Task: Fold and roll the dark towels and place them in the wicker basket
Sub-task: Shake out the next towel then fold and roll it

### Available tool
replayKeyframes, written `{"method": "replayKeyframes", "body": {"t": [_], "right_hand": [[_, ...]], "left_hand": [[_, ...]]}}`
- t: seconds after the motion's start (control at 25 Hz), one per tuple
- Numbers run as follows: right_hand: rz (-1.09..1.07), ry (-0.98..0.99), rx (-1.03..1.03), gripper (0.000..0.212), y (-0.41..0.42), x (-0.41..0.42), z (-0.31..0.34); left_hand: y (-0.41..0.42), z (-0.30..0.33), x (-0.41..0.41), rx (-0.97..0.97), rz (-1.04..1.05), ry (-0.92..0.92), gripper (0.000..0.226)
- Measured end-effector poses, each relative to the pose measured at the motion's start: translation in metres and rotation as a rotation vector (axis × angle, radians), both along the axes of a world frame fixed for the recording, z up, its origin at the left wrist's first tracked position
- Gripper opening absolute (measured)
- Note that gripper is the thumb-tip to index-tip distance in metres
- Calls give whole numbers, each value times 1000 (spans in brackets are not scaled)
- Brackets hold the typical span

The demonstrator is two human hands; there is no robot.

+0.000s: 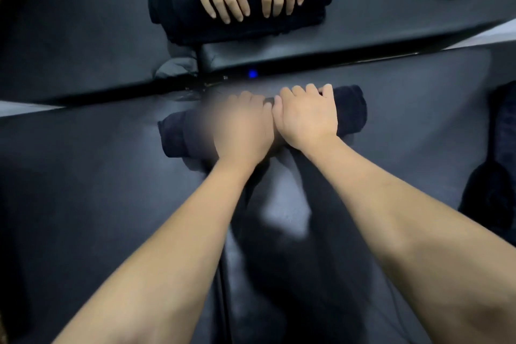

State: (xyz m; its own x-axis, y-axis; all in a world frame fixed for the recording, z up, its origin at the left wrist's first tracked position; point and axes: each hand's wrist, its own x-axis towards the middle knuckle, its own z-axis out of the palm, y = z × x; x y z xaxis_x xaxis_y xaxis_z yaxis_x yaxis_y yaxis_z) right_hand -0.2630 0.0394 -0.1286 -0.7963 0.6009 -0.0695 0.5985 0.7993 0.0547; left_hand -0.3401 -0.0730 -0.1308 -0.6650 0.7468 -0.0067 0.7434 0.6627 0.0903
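Two bare hands are pressing down on one rolled dark towel (352, 109) in the head view, centre of the frame. Left hand (243, 126) is lying palm-down over the left-middle of the roll, fingers curled over its far side; this hand is blurred, so finger detail is unclear. Right hand (307, 114) is sitting just beside it, touching it at the knuckles, fingers wrapping over the top of the roll toward its right end. Both hands are gripping the towel, not spread flat. Towel roll is lying crosswise on a dark grey padded surface (83, 204), tilting slightly up toward the right, both ends sticking out past the hands. Forearms are running in from the bottom edge.

Upper part of the frame is showing a mirror (363, 22) reflecting the same hands and roll. Small blue light (252, 73) is glowing at the mirror's lower edge, upper centre. More dark fabric (499, 176) is sitting at the right edge, partly cut off. Wicker basket is not in view. No readable writing, brands or labels anywhere.
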Motion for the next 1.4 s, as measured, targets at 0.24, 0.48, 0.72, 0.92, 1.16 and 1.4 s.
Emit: {"method": "replayKeyframes", "body": {"t": [0.24,0.48,0.72,0.92,1.16,1.4], "right_hand": [[42,-124,-157,50,28,-32,13],[-108,-141,-367,60,17,-21,12],[-136,-133,-407,70,7,-12,13],[-272,-129,-485,68,-9,-1,14],[-437,-141,-709,73,-34,20,13],[-526,-30,-969,75,-63,55,25]], "left_hand": [[9,0,-16,-35,-39,83,49],[30,10,-49,-190,-188,-22,58],[-9,-15,-27,304,-46,38,37],[-16,-35,48,633,438,-237,58],[-17,-9,103,925,779,-825,69],[-44,15,117,1032,1059,-1151,75]]}}
